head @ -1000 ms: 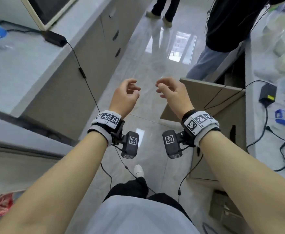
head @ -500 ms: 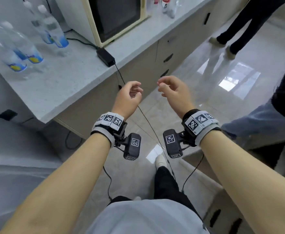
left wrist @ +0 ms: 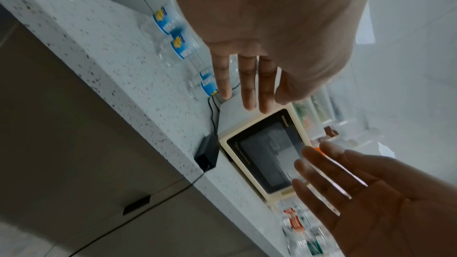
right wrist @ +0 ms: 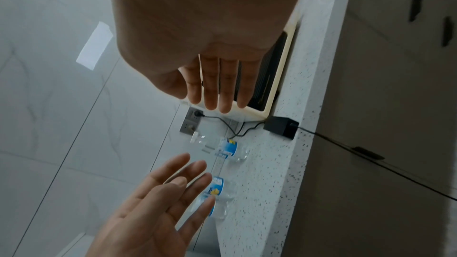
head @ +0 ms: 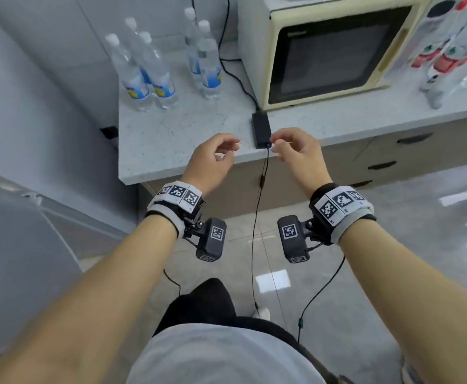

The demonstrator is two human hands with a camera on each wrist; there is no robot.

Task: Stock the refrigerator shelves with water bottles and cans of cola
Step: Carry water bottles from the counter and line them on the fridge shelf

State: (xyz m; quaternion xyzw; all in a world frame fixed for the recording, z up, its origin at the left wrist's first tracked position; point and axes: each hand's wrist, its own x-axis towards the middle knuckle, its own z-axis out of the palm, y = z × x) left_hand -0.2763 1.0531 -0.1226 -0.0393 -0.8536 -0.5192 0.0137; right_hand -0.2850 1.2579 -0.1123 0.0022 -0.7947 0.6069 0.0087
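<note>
Water bottles [head: 154, 65] stand upright in a group at the far left of the countertop [head: 171, 139], well apart from both hands. Near its front edge, the left hand [head: 213, 162] and right hand [head: 298, 156] hover empty, fingers relaxed and apart. A black adapter [head: 261, 130] lies between them, a microwave [head: 329, 51] behind.

Water bottles [head: 154, 65]: clear, white caps, blue-yellow labels. Countertop [head: 185, 134]: pale grey, dark speckles. Microwave [head: 329, 48]: cream frame, black door. Power adapter [head: 261, 129]: black. Wristbands [head: 178, 194]: black-white square markers.
</note>
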